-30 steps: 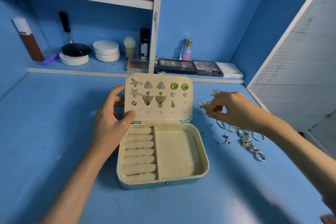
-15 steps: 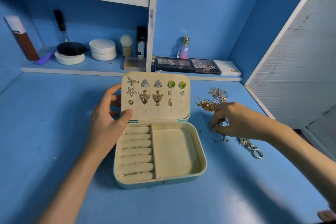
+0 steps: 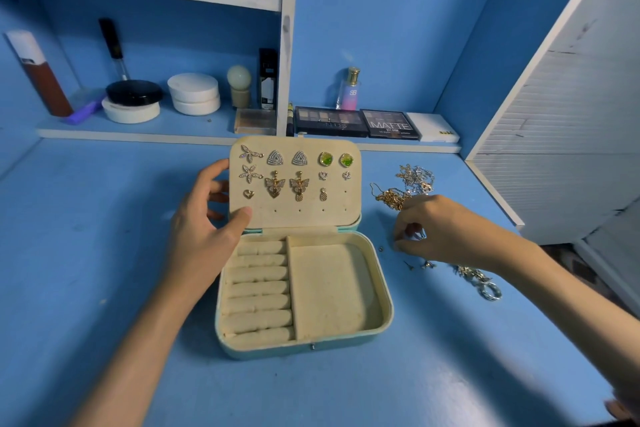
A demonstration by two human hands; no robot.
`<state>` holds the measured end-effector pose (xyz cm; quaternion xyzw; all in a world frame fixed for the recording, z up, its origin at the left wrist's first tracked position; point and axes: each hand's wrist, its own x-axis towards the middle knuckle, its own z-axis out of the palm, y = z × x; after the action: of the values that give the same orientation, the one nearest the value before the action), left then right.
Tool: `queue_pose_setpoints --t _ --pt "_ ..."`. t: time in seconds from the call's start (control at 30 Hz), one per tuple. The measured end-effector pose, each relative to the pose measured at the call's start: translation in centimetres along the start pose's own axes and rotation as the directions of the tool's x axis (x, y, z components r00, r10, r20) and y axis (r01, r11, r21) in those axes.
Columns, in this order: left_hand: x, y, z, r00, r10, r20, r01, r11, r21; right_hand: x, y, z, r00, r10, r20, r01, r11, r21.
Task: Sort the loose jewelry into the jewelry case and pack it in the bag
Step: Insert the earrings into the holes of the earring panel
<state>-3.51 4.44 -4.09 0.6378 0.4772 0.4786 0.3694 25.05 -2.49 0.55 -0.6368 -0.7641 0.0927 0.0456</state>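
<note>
A light blue jewelry case (image 3: 386,314) lies open on the blue table, cream lined, with ring rolls on the left and a bare tray on the right. Its raised lid (image 3: 298,215) carries several pinned earrings. My left hand (image 3: 204,229) grips the lid's left edge, thumb on the front. My right hand (image 3: 440,229) is down on the table right of the case, fingertips pinched at a tiny piece I cannot make out. Gold and silver chains (image 3: 405,187) lie just behind that hand. Small studs (image 3: 427,264) and silver rings (image 3: 488,289) lie in front of it.
A low shelf behind the case holds eyeshadow palettes (image 3: 356,123), a perfume bottle (image 3: 349,90), round compacts (image 3: 194,94) and a brown bottle (image 3: 41,76). A white slatted panel (image 3: 561,135) stands to the right. No bag is in view.
My right hand has come down from above the chains to the table near the small studs. My left hand has kept its hold on the lid.
</note>
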Motion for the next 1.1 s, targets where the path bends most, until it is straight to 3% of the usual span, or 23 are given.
queue_pose_setpoints --t 0.2,0.47,0.7,0.97,1.1 --pt "0.1 0.0 0.0 1.000 0.007 0.001 -0.007 1.000 -0.004 0.3 0.1 0.4 1.000 -0.011 -0.007 0.011 1.000 -0.001" --pt "0.1 -0.2 0.0 1.000 0.004 0.004 -0.004 1.000 0.001 1.3 -0.3 1.2 0.979 -0.088 -0.184 0.105 0.991 0.088" --pt "0.0 -0.2 0.0 1.000 0.002 0.001 -0.002 1.000 0.005 1.7 -0.2 2.4 0.976 0.008 -0.219 0.028 0.986 0.165" --pt "-0.1 -0.1 0.0 1.000 -0.016 0.006 0.016 1.000 0.010 1.6 0.1 2.4 0.970 0.035 -0.239 -0.009 0.994 0.112" --pt "0.0 -0.3 -0.1 1.000 -0.007 0.008 0.007 1.000 0.016 1.7 0.0 2.4 0.970 -0.028 -0.242 0.035 0.999 0.022"
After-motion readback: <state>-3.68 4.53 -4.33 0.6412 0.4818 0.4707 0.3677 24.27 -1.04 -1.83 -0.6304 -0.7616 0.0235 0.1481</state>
